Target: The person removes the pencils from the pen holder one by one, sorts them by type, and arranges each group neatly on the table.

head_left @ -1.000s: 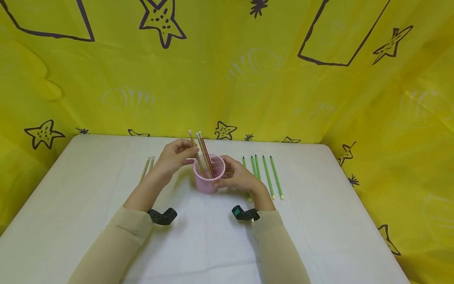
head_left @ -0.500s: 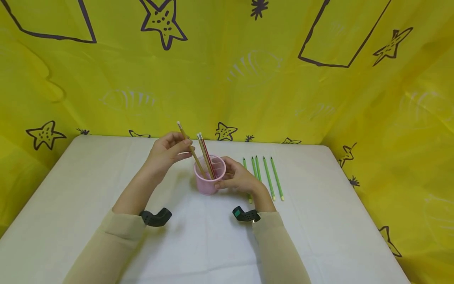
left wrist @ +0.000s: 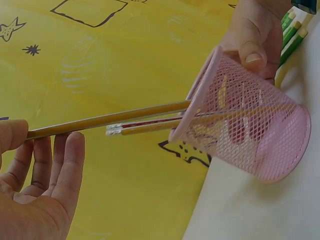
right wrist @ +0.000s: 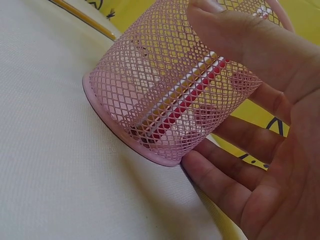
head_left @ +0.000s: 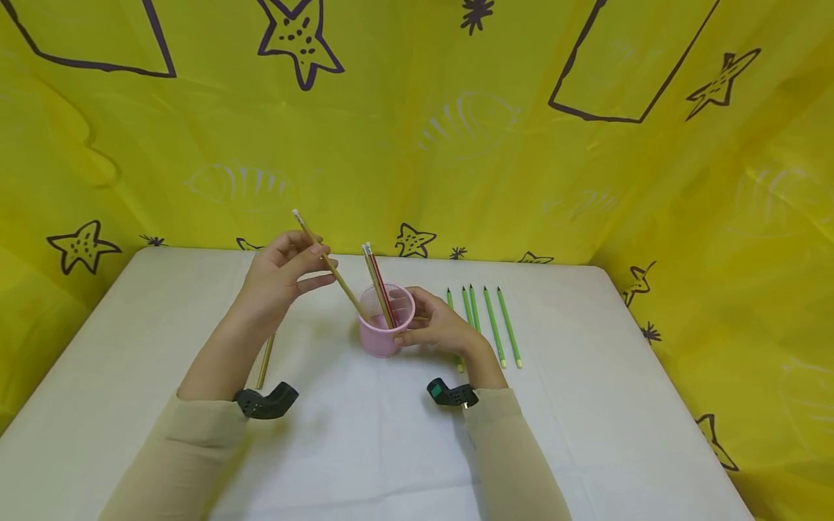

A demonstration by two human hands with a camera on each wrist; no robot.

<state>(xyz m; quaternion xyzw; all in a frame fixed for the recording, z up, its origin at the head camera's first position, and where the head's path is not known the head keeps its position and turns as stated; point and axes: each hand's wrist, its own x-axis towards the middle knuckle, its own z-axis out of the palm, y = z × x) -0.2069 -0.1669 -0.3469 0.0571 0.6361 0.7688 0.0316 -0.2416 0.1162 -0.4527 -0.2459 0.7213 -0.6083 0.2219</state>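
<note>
My left hand [head_left: 274, 282] pinches a gold pencil [head_left: 340, 281] near its white eraser end, between thumb and fingertips. The pencil slants down to the right, its lower end right at the rim of a pink mesh pencil cup [head_left: 378, 343]. My right hand [head_left: 435, 327] grips that cup from the right side, thumb on the near wall and fingers round the back, as the right wrist view also shows. Inside the cup, a gold pencil [left wrist: 150, 127] and a red pencil [right wrist: 172, 117] lean together with eraser ends up.
Several green pencils [head_left: 493, 325] lie side by side right of the cup, points away from me, partly behind my right wrist. Another gold pencil [head_left: 266, 362] lies by my left forearm. A white cloth [head_left: 365, 449] covers the table; a yellow patterned curtain [head_left: 391, 145] hangs behind.
My left hand has moved left and up, drawing the gold pencil outward so it tilts more. The right hand and the cup stay almost still.
</note>
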